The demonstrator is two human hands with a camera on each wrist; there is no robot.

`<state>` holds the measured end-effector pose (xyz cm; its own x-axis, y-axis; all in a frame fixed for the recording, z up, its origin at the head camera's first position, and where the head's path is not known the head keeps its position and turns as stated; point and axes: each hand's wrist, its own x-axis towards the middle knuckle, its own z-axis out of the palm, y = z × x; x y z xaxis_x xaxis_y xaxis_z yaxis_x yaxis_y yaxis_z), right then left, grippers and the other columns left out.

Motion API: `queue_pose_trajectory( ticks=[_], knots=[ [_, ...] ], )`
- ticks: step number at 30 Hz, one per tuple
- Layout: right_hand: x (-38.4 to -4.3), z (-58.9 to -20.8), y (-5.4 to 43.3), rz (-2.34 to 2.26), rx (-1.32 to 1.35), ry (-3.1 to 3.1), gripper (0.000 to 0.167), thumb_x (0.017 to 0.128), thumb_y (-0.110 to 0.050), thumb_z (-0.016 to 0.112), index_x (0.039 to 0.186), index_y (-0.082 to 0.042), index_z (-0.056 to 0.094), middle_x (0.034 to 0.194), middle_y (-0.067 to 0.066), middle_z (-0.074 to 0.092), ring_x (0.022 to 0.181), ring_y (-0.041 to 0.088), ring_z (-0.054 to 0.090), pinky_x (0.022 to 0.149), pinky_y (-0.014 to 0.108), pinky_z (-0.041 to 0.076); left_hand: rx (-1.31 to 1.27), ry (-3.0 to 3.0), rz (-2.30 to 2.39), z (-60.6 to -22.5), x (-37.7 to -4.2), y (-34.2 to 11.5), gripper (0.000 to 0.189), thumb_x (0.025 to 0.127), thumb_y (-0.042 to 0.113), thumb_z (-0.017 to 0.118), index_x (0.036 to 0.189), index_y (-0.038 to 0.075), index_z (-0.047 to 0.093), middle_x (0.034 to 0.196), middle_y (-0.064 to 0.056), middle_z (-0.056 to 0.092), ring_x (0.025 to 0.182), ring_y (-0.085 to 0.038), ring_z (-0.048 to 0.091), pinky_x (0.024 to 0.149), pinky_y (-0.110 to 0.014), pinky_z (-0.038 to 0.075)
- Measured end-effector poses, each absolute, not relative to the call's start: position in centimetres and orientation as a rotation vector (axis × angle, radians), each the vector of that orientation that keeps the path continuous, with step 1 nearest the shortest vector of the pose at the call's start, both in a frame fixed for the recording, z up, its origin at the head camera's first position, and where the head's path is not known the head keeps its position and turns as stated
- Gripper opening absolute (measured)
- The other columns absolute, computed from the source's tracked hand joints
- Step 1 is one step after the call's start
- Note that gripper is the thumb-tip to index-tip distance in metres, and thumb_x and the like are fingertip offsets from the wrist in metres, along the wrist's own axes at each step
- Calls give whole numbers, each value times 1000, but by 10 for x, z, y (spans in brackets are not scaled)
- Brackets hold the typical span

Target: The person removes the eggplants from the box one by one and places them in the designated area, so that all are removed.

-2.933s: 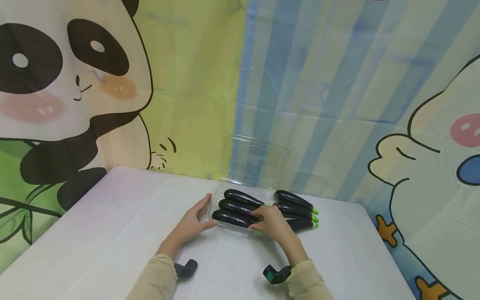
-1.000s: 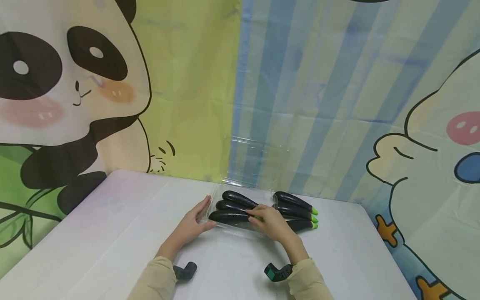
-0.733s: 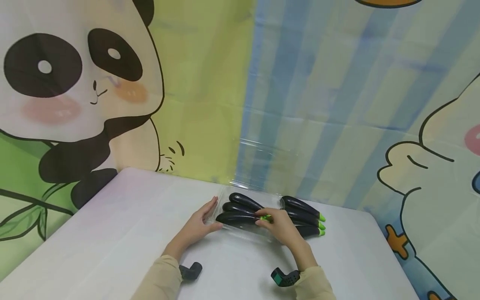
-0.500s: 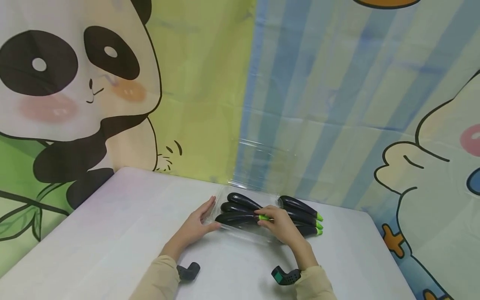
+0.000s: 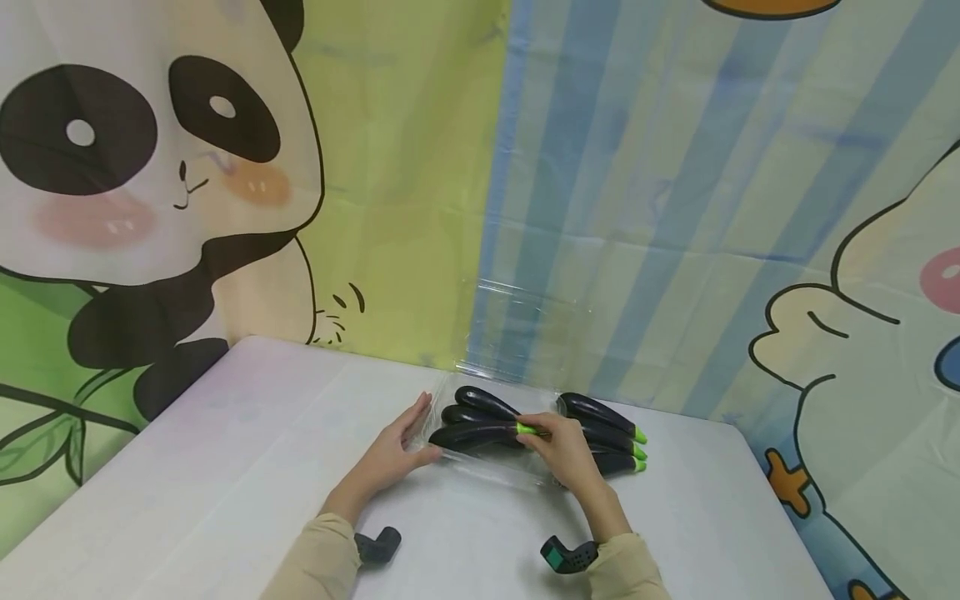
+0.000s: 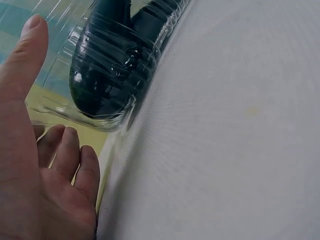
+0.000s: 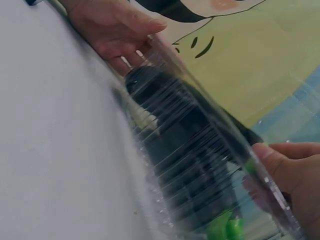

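A clear plastic box [image 5: 487, 473] stands on the table, its lid [image 5: 525, 329] upright at the back. Inside lie glossy black eggplants, among them a rear one [image 5: 483, 402]. My right hand [image 5: 566, 454] pinches the green stem end of the front eggplant [image 5: 472, 435], which lies over its neighbour with the stem end raised. At the box's left end is my left hand [image 5: 386, 457], thumb at the near corner and fingers loosely extended. The left wrist view shows that hand [image 6: 55, 165] around the box end; whether it touches is unclear.
Beyond the box's right end lie three more eggplants [image 5: 600, 412], green caps pointing right. The white tabletop [image 5: 247, 467] spreads around the box. A printed curtain [image 5: 397, 183] hangs right behind it.
My right fingers have moved to the front eggplant's green stem end, which has come up and swung away from the box's near wall. My left hand has stayed at the box's left end.
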<state>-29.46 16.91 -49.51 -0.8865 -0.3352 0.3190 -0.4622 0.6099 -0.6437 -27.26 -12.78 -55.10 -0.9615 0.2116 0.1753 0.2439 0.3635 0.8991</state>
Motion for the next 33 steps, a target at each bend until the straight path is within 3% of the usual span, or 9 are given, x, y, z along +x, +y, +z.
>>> queue_pose_trajectory(
  ticks=[5, 10, 16, 21, 28, 33],
  knots=[
    [-297, -504, 165, 1156, 680, -2584, 28, 79, -12, 74, 107, -12, 73, 103, 4, 73, 83, 12, 70, 68, 13, 55, -483, -2543, -1721, -551, -273, -127, 104, 78, 28, 78, 154, 19, 7, 158, 1, 23, 145, -22, 22, 118, -49, 19],
    [-298, -507, 161, 1187, 730, -2493, 28, 78, -9, 74, 106, -10, 74, 102, 4, 73, 84, 13, 70, 69, 14, 56, -503, -2538, -1747, -549, -274, -126, 105, 77, 22, 79, 154, 14, 9, 159, -7, 19, 146, -25, 19, 117, -46, 14],
    [-298, -509, 159, 1201, 705, -2456, 27, 77, -7, 75, 104, -10, 75, 99, 5, 74, 79, 11, 71, 64, 15, 57, -468, -2522, -1757, -549, -273, -126, 100, 75, 26, 81, 153, 21, 17, 158, -3, 22, 146, -21, 22, 118, -40, 17],
    [-298, -509, 158, 1231, 698, -2463, 28, 77, -6, 74, 106, -10, 74, 102, 5, 74, 82, 13, 71, 65, 15, 57, -476, -2483, -1772, -549, -270, -129, 101, 73, 30, 82, 152, 24, 20, 158, -2, 25, 145, -22, 25, 118, -43, 18],
    [-296, -504, 158, 1314, 661, -2466, 28, 78, -3, 74, 105, -9, 74, 103, 3, 72, 88, 16, 70, 69, 15, 57, -472, -2484, -1738, -548, -270, -128, 101, 73, 28, 83, 152, 21, 21, 157, -4, 26, 144, -21, 27, 118, -38, 20],
    [-295, -502, 160, 1346, 624, -2455, 26, 77, -2, 74, 103, -8, 75, 98, 2, 72, 88, 17, 69, 70, 15, 57, -467, -2488, -1749, -536, -264, -125, 99, 74, 23, 82, 152, 12, 22, 156, -9, 26, 144, -25, 27, 117, -37, 20]
  ],
)
